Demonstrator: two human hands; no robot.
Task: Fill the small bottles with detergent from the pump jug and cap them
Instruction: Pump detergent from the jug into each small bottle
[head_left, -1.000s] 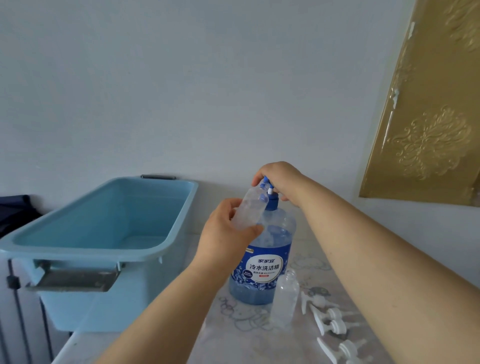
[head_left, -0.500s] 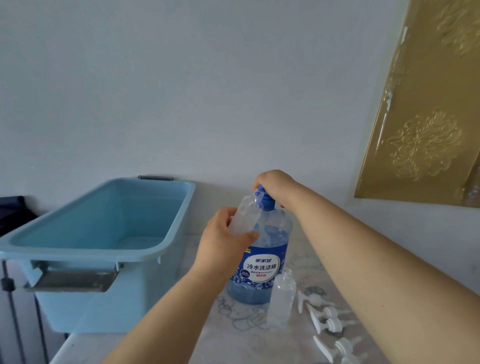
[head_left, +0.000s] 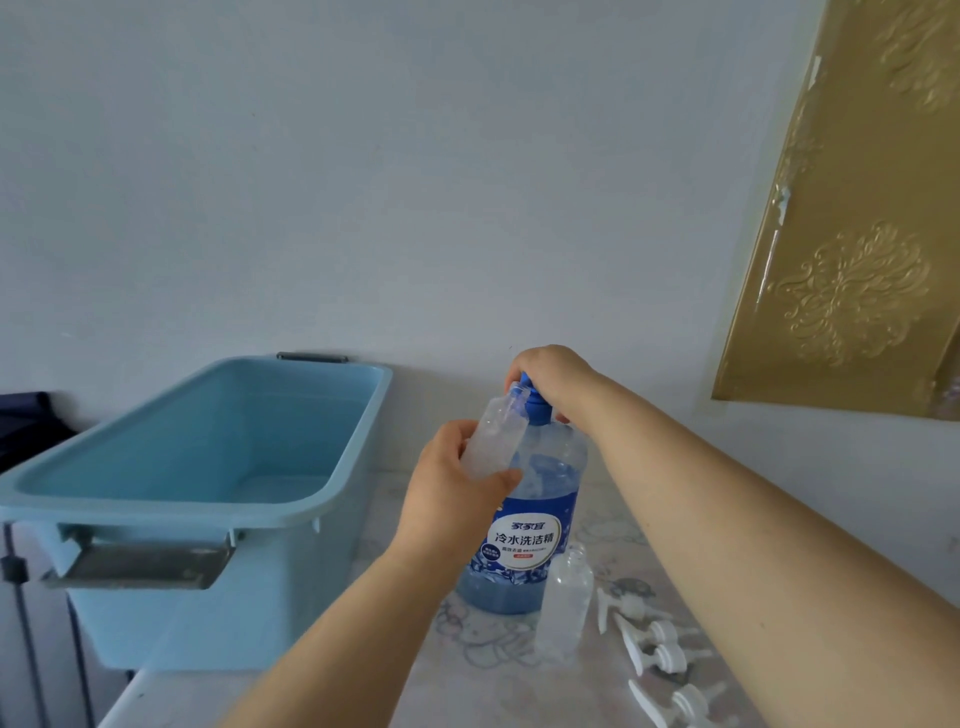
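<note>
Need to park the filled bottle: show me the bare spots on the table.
Bare: the table strip in front of the tub, left of the jug. Crowded: right of the jug, where a second bottle and the pump caps lie.

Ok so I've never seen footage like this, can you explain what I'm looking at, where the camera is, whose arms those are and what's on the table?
There is no machine here. The camera is worn on a person's head and looks forward and down, so the two bare arms reaching in are that person's own.

The left hand holds a small clear bottle, tilted so its open mouth meets the spout of a big blue detergent jug. The right hand rests on top of the jug's blue pump.

The jug stands on a patterned table. Just in front of it stands another small clear bottle, uncapped. To the right lie several white pump caps. On the left is a large light blue plastic tub. Behind is a plain wall with a gold embossed panel.
</note>
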